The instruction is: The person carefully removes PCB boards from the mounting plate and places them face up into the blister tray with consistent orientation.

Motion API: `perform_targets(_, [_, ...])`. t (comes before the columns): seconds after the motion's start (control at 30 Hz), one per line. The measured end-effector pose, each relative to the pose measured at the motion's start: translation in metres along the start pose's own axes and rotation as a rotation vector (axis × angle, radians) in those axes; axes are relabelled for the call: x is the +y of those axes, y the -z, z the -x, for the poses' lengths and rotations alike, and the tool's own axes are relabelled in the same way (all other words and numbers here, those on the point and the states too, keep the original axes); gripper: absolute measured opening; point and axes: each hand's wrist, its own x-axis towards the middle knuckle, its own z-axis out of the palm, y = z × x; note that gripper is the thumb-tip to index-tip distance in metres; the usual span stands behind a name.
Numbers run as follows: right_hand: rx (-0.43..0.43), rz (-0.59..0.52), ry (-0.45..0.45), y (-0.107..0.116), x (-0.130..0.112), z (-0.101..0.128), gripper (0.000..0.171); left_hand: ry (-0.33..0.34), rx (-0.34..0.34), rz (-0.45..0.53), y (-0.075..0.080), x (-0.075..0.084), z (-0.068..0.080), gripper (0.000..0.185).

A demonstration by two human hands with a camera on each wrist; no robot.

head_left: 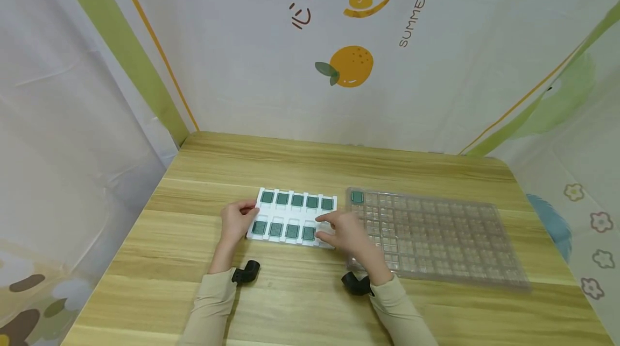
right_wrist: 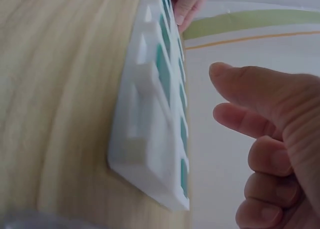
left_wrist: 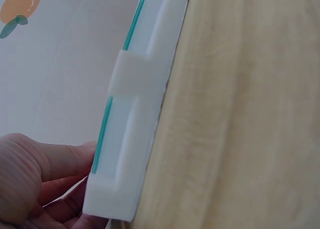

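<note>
On the table lies a white plastic tray [head_left: 269,211] with two rows of pockets holding several green square chips [head_left: 292,232]. My left hand [head_left: 236,221] holds the tray's left end, the thumb by its top edge and other fingers lower at the end in the left wrist view. Over the right end hovers my right hand [head_left: 350,232], thumb and index finger apart with nothing between them, the other fingers curled in. Below it, the near-right corner pocket [right_wrist: 157,129] has no chip in it. A single green chip [head_left: 357,197] sits in the far-left cell of a clear compartment tray [head_left: 520,276].
The clear tray, a wide grid of small cells, lies right beside the white one and partly under my right forearm. Both trays rest on a wood-grain table [head_left: 290,303]. A printed curtain [head_left: 252,87] hangs behind the table and along its sides.
</note>
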Motion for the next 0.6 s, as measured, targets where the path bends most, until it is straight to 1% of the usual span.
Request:
perform_targets(0.27, [-0.044,0.022,-0.016,-0.008,-0.001,-0.004,0.027,0.009,-0.008,-0.003,-0.001,-0.001,-0.001,0.017])
perform_targets(0.6, [-0.054,0.059,-0.021,-0.018,-0.001,-0.006,0.027,0.004,-0.002,-0.007,0.000,-0.001,0.000,0.017])
